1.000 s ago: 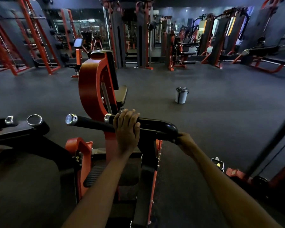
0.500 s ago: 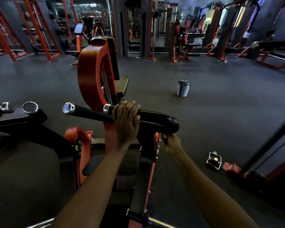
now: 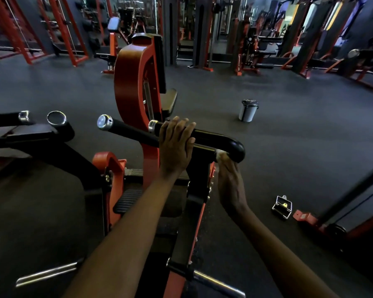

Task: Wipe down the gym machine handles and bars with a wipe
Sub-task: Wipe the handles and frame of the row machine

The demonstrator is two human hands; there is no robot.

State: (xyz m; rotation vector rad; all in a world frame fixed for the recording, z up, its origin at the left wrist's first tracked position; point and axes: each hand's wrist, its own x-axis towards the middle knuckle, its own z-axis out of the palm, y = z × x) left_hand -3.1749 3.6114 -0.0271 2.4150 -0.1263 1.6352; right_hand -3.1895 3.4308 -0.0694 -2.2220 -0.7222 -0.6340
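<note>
Gripping the black bar [image 3: 211,139] on top, our left hand [image 3: 176,147] curls round it. Our right hand [image 3: 230,183] pinches a white wipe [image 3: 221,156] against the bar's bend, underneath.

Open floor [image 3: 289,147] right of the handle bar [image 3: 213,139]; orange frame [image 3: 129,87] crowds behind.

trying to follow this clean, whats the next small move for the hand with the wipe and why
Probably slide the right hand and its wipe up over the bend of the black handle bar toward the left hand. The wipe sits only under the curved end, and the left hand grips the bar, steadying it.
</note>
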